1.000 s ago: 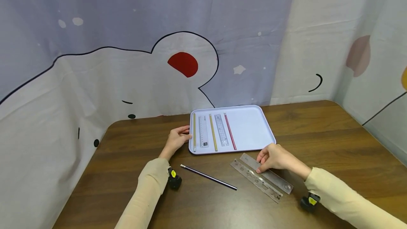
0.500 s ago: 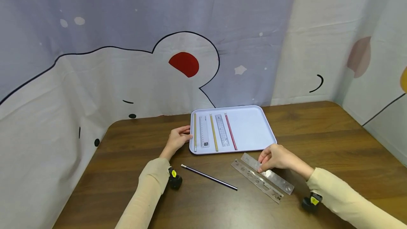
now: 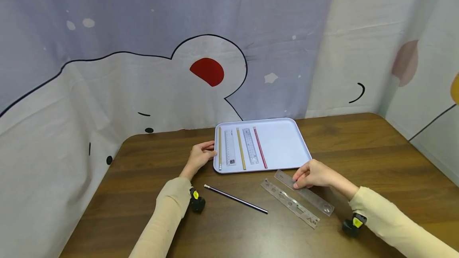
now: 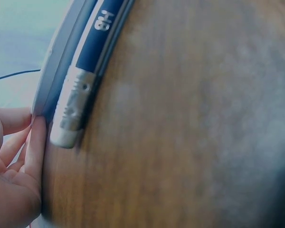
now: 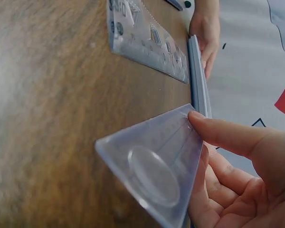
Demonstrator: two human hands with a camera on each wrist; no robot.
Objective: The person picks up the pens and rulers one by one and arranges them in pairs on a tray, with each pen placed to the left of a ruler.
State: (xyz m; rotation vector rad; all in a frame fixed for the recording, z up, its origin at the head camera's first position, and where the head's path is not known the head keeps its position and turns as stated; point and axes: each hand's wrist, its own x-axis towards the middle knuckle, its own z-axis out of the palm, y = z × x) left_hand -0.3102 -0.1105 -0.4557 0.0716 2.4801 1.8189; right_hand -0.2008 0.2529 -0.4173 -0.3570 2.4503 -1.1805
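My left hand point(image 3: 199, 158) point(image 4: 16, 180) pinches the left rim of the white tray point(image 3: 285, 142) between thumb and fingers. The right hand point(image 3: 314, 174) point(image 5: 242, 175) pinches a clear plastic ruler point(image 3: 312, 197) point(image 5: 149, 166) by its long edge, thumb on one face; in the right wrist view the ruler looks tilted up from the table. Beside it on the wood lies a clear stencil ruler point(image 3: 290, 203) point(image 5: 147, 40) with cut-out shapes. A dark blue pencil point(image 3: 236, 199) point(image 4: 85, 80) with a white eraser end rests between the two forearms.
On the tray, side by side, lie a yellow pencil point(image 3: 220, 148), a clear ruler point(image 3: 230, 147), another yellow pencil point(image 3: 241, 148), a second clear ruler point(image 3: 250, 145) and a red pencil point(image 3: 260, 147). A patterned curtain point(image 3: 279, 43) hangs behind the wooden table point(image 3: 143, 194).
My right hand, gripping the clear ruler, has shifted slightly right and away from me, widening the gap to the stencil ruler. The left hand stays at the tray rim.
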